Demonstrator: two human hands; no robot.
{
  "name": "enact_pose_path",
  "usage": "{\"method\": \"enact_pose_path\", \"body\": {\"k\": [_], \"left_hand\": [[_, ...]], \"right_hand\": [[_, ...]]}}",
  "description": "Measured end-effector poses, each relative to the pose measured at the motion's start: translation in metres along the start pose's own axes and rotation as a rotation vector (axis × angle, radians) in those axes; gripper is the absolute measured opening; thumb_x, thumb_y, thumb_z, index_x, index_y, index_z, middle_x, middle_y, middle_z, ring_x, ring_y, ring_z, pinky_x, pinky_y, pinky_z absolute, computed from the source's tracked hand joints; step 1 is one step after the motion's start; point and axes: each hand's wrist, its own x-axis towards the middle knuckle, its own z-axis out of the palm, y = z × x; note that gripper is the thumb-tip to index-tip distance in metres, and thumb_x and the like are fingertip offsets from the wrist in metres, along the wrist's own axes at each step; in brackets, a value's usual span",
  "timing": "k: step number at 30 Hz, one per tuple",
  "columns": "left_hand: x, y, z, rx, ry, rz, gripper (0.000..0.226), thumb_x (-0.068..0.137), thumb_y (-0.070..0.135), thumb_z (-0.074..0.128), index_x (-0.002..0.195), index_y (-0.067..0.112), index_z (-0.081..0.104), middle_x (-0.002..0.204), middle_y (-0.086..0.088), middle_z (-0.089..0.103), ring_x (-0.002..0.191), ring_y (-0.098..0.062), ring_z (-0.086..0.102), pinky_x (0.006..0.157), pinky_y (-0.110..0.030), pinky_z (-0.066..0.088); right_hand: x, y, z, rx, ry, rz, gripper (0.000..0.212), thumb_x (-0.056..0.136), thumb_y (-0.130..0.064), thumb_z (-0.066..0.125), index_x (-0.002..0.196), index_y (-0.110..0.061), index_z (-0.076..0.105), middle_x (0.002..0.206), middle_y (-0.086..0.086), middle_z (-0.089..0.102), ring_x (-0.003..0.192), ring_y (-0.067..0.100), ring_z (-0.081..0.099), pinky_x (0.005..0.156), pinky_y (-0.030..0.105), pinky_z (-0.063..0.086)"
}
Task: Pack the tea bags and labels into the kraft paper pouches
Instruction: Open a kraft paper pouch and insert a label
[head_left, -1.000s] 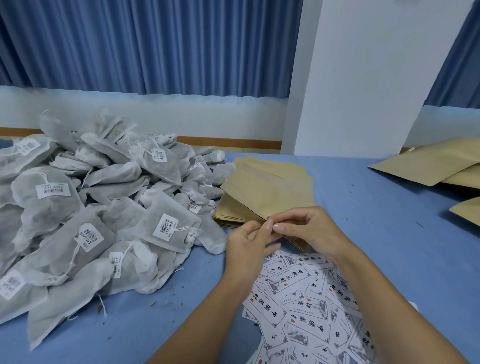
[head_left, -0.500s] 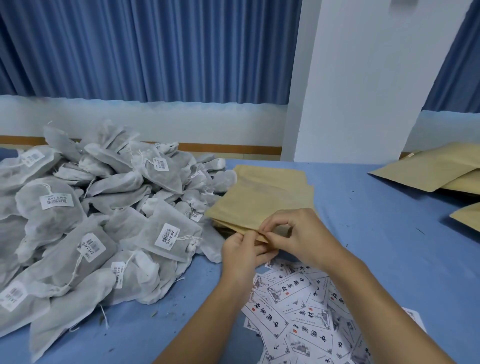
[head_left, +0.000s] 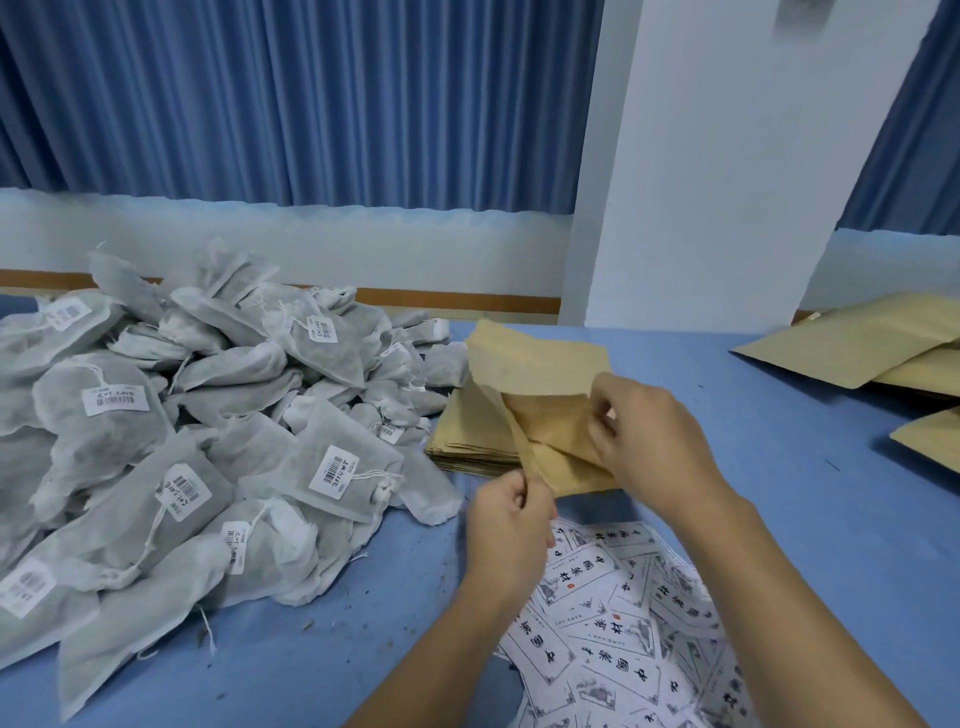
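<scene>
Spreading the mouth of one pouch (head_left: 540, 364), raised just over the stack (head_left: 467, 447) on the counter (head_left: 805, 467) and pinched by left hand (head_left: 506, 519) and right hand (head_left: 649, 441) alike; next, probably freeing one hand for a tea bag (head_left: 291, 467), then a label (head_left: 587, 571).

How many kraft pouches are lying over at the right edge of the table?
3. The back pouch lies uppermost; the middle pouch is partly under it; the near pouch sits apart, cut by the frame. More may lie out of view.
</scene>
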Motion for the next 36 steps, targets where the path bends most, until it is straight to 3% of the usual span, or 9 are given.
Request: {"method": "enact_pose_path", "body": {"k": [4, 7, 11, 15, 18, 25, 28, 30, 36], "left_hand": [[0.001, 0.000, 0.007, -0.084, 0.050, -0.032, 0.032, 0.095, 0.011, 0.051, 0.065, 0.002, 0.059, 0.049, -0.007, 0.051, 0.044, -0.018, 0.045, 0.042, -0.026, 0.040], [-0.001, -0.001, 0.004, 0.039, 0.162, 0.041, 0.031, 0.092, 0.024, 0.062, 0.067, 0.007, 0.055, 0.050, 0.006, 0.051, 0.047, -0.014, 0.045, 0.048, -0.034, 0.045], [-0.004, 0.018, -0.012, 0.692, 0.494, 0.628, 0.027, 0.079, 0.020, 0.070, 0.085, 0.024, 0.044, 0.081, 0.009, 0.047, 0.074, -0.017, 0.046, 0.062, -0.035, 0.044], [-0.011, 0.035, -0.015, 1.114, 0.426, 0.989, 0.023, 0.069, -0.004, 0.061, 0.083, 0.014, 0.058, 0.085, -0.006, 0.050, 0.073, -0.027, 0.044, 0.064, -0.037, 0.035], [-0.020, 0.044, -0.012, 1.151, 0.193, 0.933, 0.032, 0.065, -0.006, 0.038, 0.083, 0.012, 0.058, 0.091, -0.007, 0.053, 0.079, -0.028, 0.050, 0.065, -0.032, 0.032], [0.021, 0.061, -0.005, 1.165, 0.064, 0.418, 0.033, 0.093, 0.016, 0.057, 0.124, 0.023, 0.052, 0.124, -0.004, 0.058, 0.116, -0.025, 0.057, 0.082, -0.031, 0.040], [0.040, 0.068, -0.005, 1.182, 0.065, 0.452, 0.041, 0.103, 0.040, 0.033, 0.140, 0.026, 0.045, 0.144, -0.007, 0.048, 0.134, -0.028, 0.042, 0.110, -0.037, 0.033], [0.037, 0.065, -0.003, 1.278, -0.023, 0.556, 0.063, 0.098, 0.053, 0.007, 0.138, 0.023, 0.045, 0.135, -0.012, 0.053, 0.128, -0.033, 0.046, 0.109, -0.042, 0.035], [0.024, 0.034, -0.013, 1.056, -0.256, 0.628, 0.061, 0.099, 0.063, 0.019, 0.148, 0.027, 0.028, 0.136, -0.006, 0.055, 0.126, -0.026, 0.050, 0.096, -0.040, 0.043]], "right_hand": [[-0.005, -0.007, 0.000, -0.065, -0.338, -0.054, 0.034, 0.085, -0.042, 0.065, 0.117, -0.037, 0.053, 0.110, -0.017, 0.061, 0.100, 0.019, 0.060, 0.077, 0.039, 0.052], [-0.005, -0.012, 0.010, -0.209, -0.360, -0.072, 0.027, 0.090, -0.019, 0.052, 0.111, -0.033, 0.061, 0.096, -0.001, 0.065, 0.089, 0.032, 0.062, 0.071, 0.037, 0.053], [-0.005, -0.020, 0.009, -0.300, -0.313, -0.105, 0.017, 0.083, -0.008, 0.050, 0.087, -0.025, 0.052, 0.066, -0.002, 0.042, 0.063, 0.030, 0.047, 0.047, 0.029, 0.026], [-0.004, -0.023, 0.006, -0.275, -0.298, -0.112, 0.024, 0.075, -0.007, 0.055, 0.090, -0.026, 0.053, 0.070, -0.003, 0.049, 0.069, 0.031, 0.052, 0.052, 0.031, 0.033], [-0.004, -0.024, 0.003, -0.206, -0.259, -0.108, 0.023, 0.076, -0.010, 0.051, 0.093, -0.026, 0.056, 0.075, -0.002, 0.059, 0.073, 0.032, 0.056, 0.056, 0.032, 0.041], [-0.002, -0.035, -0.010, -0.062, -0.134, -0.094, 0.034, 0.089, -0.010, 0.043, 0.109, -0.030, 0.063, 0.087, 0.008, 0.068, 0.084, 0.038, 0.060, 0.067, 0.041, 0.052], [-0.001, -0.037, -0.022, 0.064, 0.148, -0.043, 0.051, 0.077, -0.010, 0.040, 0.120, -0.031, 0.059, 0.089, 0.013, 0.071, 0.082, 0.041, 0.061, 0.068, 0.044, 0.054], [-0.003, -0.036, -0.026, 0.179, 0.306, 0.001, 0.058, 0.074, -0.010, 0.037, 0.123, -0.034, 0.059, 0.089, 0.012, 0.073, 0.080, 0.040, 0.062, 0.070, 0.046, 0.054], [-0.004, -0.027, -0.007, 0.233, 0.201, 0.140, 0.057, 0.085, -0.001, 0.045, 0.121, -0.038, 0.067, 0.100, 0.004, 0.075, 0.092, 0.033, 0.064, 0.081, 0.043, 0.055]]}}
